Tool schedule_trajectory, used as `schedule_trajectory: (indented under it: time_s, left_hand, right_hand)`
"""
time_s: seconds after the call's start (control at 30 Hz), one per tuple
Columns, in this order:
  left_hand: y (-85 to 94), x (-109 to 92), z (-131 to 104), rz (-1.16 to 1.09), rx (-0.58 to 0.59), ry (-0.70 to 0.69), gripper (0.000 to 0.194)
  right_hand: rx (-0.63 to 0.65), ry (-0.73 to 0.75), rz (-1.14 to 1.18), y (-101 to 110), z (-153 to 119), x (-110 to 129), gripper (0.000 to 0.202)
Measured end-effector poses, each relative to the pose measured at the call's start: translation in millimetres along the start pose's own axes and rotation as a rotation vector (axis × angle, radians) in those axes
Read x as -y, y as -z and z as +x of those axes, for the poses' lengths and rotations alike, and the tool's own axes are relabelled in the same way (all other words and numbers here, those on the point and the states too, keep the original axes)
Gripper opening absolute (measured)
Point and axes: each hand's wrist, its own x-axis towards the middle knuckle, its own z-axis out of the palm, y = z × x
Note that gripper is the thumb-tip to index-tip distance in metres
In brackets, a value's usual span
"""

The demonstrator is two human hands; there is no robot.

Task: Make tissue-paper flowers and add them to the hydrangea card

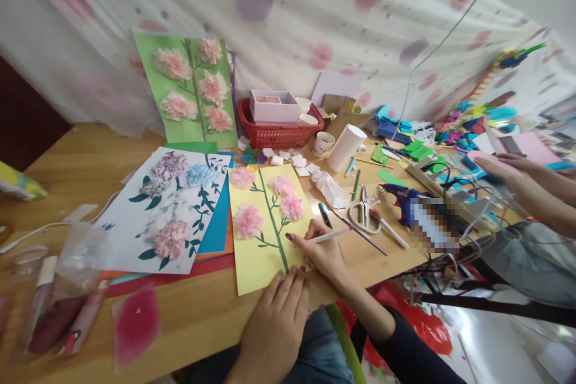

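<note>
While the right hand pinches a slim white pen, the left hand lies flat-fingered, gripping nothing, across the near edge of the yellow card on the table.
From my remote seat, I judge too light a press could let the card skid, or a stray knuckle crush the pink blossoms; I count four of these, five on the green card behind, one pair of scissors.

White pen partly hidden in right fingers, yellow packet edge-cropped
</note>
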Motion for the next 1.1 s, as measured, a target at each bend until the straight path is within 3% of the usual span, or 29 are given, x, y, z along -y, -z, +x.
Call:
schedule_trajectory:
  time_s: [0.13, 0.47, 0.67, 1.1]
  left_hand:
    - [-0.5, -1, 7, -0.025, 0.065, 0.019, 0.035]
    - [-7.7, -19, 18, 0.038, 0.033, 0.115, 0.027]
    - [-7.5, -17, 17, 0.031, -0.008, 0.135, 0.029]
    - [-5.7, -17, 16, 0.057, -0.026, 0.125, 0.026]
  right_hand:
    - [-0.033, 0.148, -0.175, 1, 2, -7, 0.038]
    - [-0.054, 0.143, -0.243, 0, 3, -9, 0.039]
    - [-0.095, 0.121, -0.245, 8, 7, -9, 0.042]
    - [-0.040, 0.243, -0.281, 6, 6, -13, 0.031]
